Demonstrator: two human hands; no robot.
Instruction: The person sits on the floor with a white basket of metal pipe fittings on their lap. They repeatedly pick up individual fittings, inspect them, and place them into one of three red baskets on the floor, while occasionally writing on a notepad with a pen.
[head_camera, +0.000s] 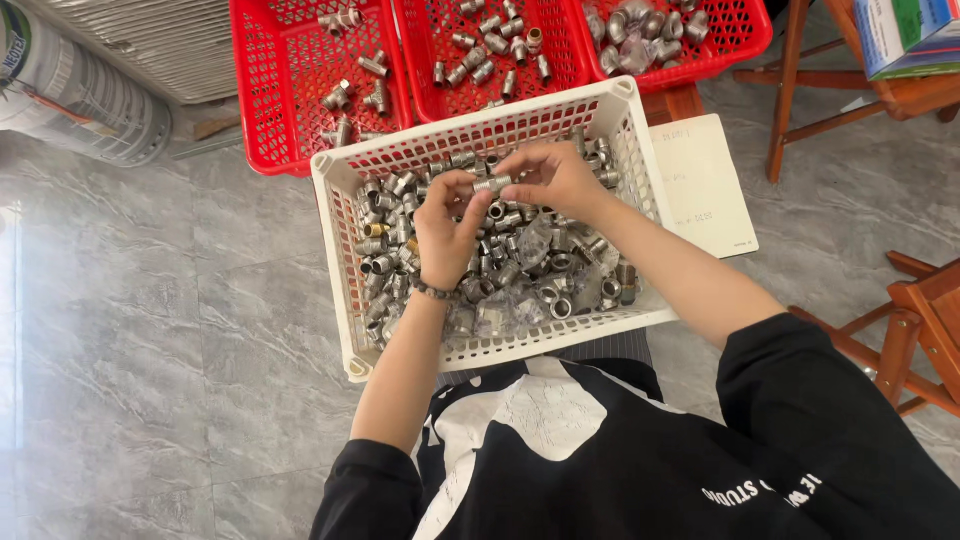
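Here, your left hand (447, 228) and right hand (553, 177) meet over the white basket (640, 170), with the fingers of both clamped on the two ends of one short threaded metal fitting (492, 184) held just above the heap of fittings (520, 275). Expect the part to be rigid, dense for its bulk, and not fragile. Its plated surface is probably slick, though the view is too small to confirm any oil film. Grip on the knurled or threaded bands rather than the smooth middle, and keep the fingertips off the thread edges. Three red baskets (290, 90) stand beyond the white one on the grey tiled floor (150, 330), each holding sorted fittings. A pale sheet (705, 185) lies just beside the white basket.
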